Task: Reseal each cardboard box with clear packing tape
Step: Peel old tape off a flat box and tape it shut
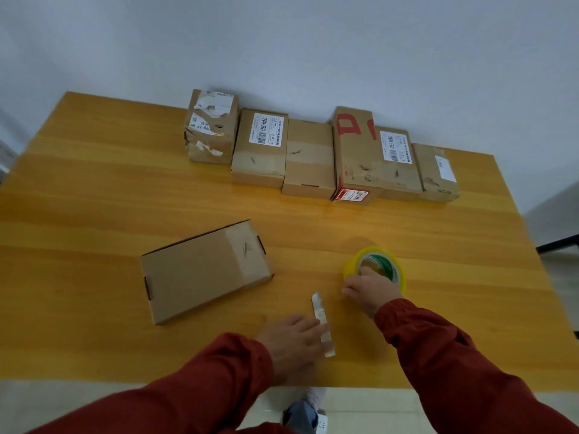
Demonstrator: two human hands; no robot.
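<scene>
cardboard box (pixel 205 270) lies lengthwise near-left to far-right; right fingers (pixel 366 274) grip tape roll (pixel 357 260).

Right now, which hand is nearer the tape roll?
Right. The right hand grips the tape roll at its near rim; the left hand lies apart, to the roll's left and closer to the person.

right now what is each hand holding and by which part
The right hand grips the tape roll at its near rim, fingers in the core. The left hand touches a white object; grip unclear.
</scene>
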